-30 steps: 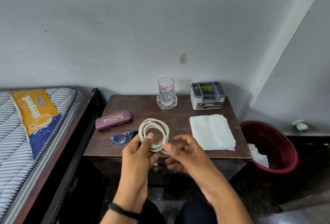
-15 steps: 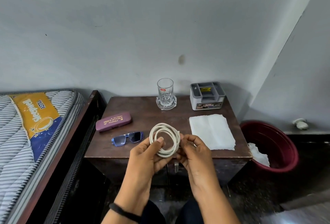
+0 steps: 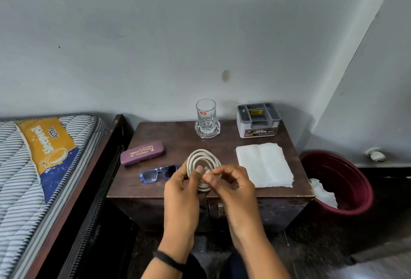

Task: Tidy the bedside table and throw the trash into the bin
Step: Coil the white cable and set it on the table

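Observation:
A coiled white cable (image 3: 201, 156) is held above the front of the dark wooden bedside table (image 3: 178, 143). My left hand (image 3: 181, 192) grips the coil's lower left side, thumb across the loops. My right hand (image 3: 232, 184) pinches the coil from the right near its middle. On the table lie a purple glasses case (image 3: 142, 152), blue sunglasses (image 3: 155, 173) and a flat white tissue (image 3: 263, 164). A red bin (image 3: 342, 181) stands on the floor to the right with crumpled white paper (image 3: 322, 192) inside.
A clear glass (image 3: 205, 115) on a glass coaster and a grey organiser box (image 3: 258, 119) stand at the table's back edge. A bed with a striped mattress (image 3: 44, 167) borders the left. Walls close off the back and right.
Both hands have carried the coil right and slightly forward over the table. My right hand, apart from the coil a second ago, now pinches it. The sunglasses are uncovered.

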Motion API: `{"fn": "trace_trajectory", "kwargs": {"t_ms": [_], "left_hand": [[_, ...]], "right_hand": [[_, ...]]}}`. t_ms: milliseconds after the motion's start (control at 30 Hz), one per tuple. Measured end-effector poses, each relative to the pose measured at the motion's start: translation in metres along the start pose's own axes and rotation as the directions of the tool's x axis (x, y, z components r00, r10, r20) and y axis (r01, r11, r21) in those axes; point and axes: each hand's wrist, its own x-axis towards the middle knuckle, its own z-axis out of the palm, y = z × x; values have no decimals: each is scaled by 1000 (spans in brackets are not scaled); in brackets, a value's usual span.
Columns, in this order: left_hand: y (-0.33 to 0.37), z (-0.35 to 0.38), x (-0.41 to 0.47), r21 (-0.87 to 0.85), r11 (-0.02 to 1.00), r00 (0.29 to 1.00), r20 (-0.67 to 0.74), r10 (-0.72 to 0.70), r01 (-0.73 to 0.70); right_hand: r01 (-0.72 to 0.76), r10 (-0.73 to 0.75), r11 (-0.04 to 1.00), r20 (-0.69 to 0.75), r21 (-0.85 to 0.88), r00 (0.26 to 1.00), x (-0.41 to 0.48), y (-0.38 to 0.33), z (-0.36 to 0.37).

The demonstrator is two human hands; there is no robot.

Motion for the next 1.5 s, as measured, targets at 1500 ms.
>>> {"fn": "trace_trajectory", "kwargs": {"t_ms": [1500], "left_hand": [[1, -21, 16, -103, 905, 888, 267, -374, 413]], "right_hand": [[538, -524, 821, 126, -192, 843, 8, 21, -22]]}}
